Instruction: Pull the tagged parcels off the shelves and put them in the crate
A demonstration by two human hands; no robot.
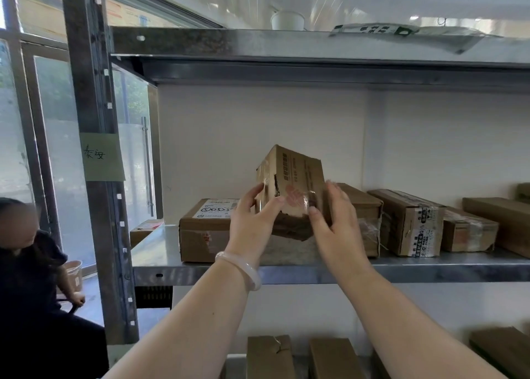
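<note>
The small cardboard parcel (289, 189) is held up between both hands, tilted on one corner, with its lower edge just above the metal shelf (200, 271). The left hand (252, 221) grips its left face, thumb on the front and fingers (256, 193) behind. The right hand (334, 219) presses flat against the right side, with its fingers rather open and blurred, so I cannot tell how firm this hold is.

I judge that the step is to bring this parcel clear of the shelf. To do it well, the right hand should close properly on the box first, because clear tape covers the front and may be slippery. The cardboard is torn near the left thumb, so the pressure should go on the firm faces, not on the tear.

Just left of the left hand lies a labelled box (208, 229), and just right of the right hand stands a taped box (364, 221); both are near, so the parcel should come straight toward the person, not sideways. The crate is not in view; it must be found before the parcel is lowered.
</note>
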